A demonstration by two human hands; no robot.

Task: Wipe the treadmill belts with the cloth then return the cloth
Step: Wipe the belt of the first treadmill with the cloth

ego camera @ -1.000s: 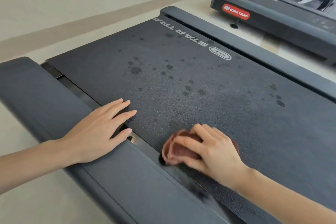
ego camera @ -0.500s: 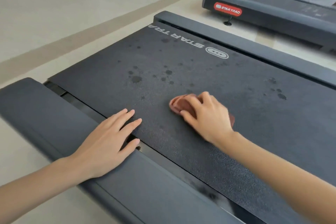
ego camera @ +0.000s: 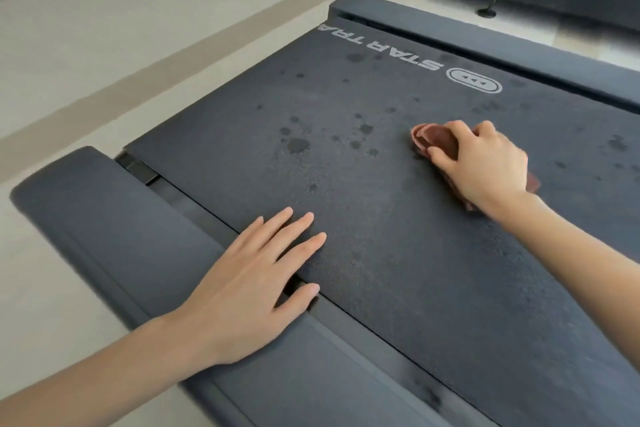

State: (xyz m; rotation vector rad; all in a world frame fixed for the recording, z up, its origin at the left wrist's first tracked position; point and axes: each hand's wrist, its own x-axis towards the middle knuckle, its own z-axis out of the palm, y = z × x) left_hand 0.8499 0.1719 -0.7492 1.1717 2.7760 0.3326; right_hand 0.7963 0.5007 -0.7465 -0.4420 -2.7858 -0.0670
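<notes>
**A:** Looking down at the treadmill belt (ego camera: 381,253), where is the cloth (ego camera: 434,139)?

**B:** About two o'clock from the belt's middle, a reddish-brown bundle lying on the surface. The right hand (ego camera: 485,166) covers most of it, with the fingers curled over the top and the thumb against its near edge, gripping it. A corner pokes out by the wrist.

**A:** And the left hand (ego camera: 256,288)?

**B:** At seven o'clock, holding nothing. Its palm rests on the side rail (ego camera: 114,218), and its straight, slightly spread fingers reach onto the belt's edge.

**A:** Any marks on the belt?

**B:** Dark spots (ego camera: 298,145) are scattered around eleven o'clock, with fainter ones near three. The white logo (ego camera: 474,80) sits at one o'clock.

**A:** And beyond that?

**B:** A second treadmill (ego camera: 554,0) stands farther out at one o'clock on the pale floor (ego camera: 104,28).
</notes>
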